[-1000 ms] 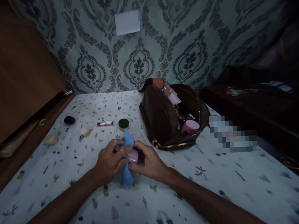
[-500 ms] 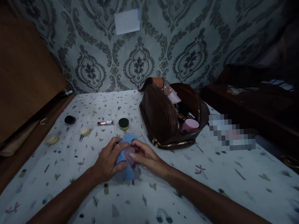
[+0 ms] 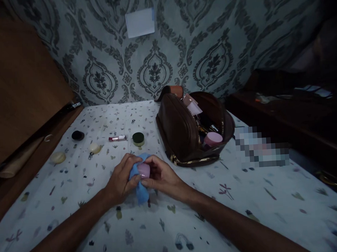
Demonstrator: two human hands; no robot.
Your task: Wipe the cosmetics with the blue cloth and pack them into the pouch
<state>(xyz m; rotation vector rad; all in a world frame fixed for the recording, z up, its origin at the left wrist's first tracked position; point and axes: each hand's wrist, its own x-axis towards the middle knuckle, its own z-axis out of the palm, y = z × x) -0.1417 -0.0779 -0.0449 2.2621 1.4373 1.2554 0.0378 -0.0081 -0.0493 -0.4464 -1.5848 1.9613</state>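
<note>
Between my two hands, above the patterned cloth, is a small pink jar point(image 3: 144, 171) with a blue cloth point(image 3: 142, 196) wrapped against its left side. My left hand point(image 3: 123, 180) is closed, pressing the blue cloth onto the jar. The fingers of my right hand point(image 3: 163, 178) curl round the jar's right side, thumb at its lower edge. Just beyond them stands a round jar with a dark green lid point(image 3: 138, 138). A lip gloss tube point(image 3: 117, 138) lies left of that jar. The fingertips behind the pink jar are partly hidden.
An unzipped brown makeup bag point(image 3: 180, 129) stands to the right, holding a pink-lidded jar point(image 3: 213, 138) and other cosmetics. On the left are two cream-coloured round items point(image 3: 57, 158) and a black one point(image 3: 77, 135). A wooden panel point(image 3: 20, 85) borders the left; a patterned wall rises behind.
The pink jar has turned in my hands, so more of its side shows. My right thumb has shifted down its edge. The view has moved slightly.
</note>
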